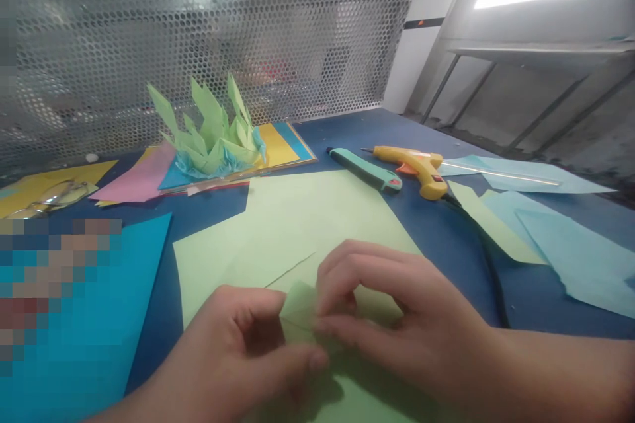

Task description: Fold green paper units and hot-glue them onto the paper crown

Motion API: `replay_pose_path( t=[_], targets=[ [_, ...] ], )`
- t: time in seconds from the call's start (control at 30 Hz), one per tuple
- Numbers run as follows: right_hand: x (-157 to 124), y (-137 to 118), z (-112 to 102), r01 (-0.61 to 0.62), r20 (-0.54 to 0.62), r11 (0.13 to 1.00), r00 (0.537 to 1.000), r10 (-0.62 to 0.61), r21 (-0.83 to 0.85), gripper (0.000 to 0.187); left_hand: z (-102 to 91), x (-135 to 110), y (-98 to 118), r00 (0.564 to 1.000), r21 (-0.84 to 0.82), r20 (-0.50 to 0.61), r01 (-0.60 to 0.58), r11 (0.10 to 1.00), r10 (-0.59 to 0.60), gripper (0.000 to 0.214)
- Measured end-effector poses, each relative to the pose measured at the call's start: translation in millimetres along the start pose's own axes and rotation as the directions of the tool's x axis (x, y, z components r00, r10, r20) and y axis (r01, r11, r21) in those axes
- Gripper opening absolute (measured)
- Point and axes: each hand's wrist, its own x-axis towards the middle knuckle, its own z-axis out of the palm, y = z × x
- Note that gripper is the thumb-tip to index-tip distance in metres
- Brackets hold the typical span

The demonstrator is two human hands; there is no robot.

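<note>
A small folded piece of light green paper is between my two hands, above a larger light green sheet on the blue table. My right hand pinches the piece's right side between thumb and fingertips. On its left side, the fingers of my left hand curl round, with the index fingertip against the paper's edge and the thumb below it. My hands cover the lower part of the piece. A thin dark line, like a slit or raised edge, runs across the large sheet just beyond the fingers.
Green folded-paper spikes stand at the back left on stacked coloured paper. A teal utility knife and a yellow glue gun lie beyond the sheet, its black cable trailing rightward. Pale blue scraps lie right, blue paper left.
</note>
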Motion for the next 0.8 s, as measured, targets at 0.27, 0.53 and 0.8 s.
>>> replay_pose_path(
  t=[0.27,0.53,0.8],
  targets=[
    [-2.2,3.2,-1.1,0.056,-0.081,0.995,0.995,-0.062,-0.081,0.02,2.8,-1.0,2.1,0.999,-0.031,-0.024,0.022,0.999,-0.023,0.012],
    [-3.2,5.5,-0.8,0.127,-0.066,0.988,0.989,-0.133,-0.088,0.023,-5.2,4.3,0.9,0.995,-0.002,0.08,0.065,0.998,-0.065,0.013],
    [1.1,5.1,-1.5,0.041,-0.045,0.997,0.998,-0.044,-0.069,0.022,-5.3,4.0,-2.1,0.997,0.061,0.063,0.041,0.997,-0.045,0.013]
  ],
)
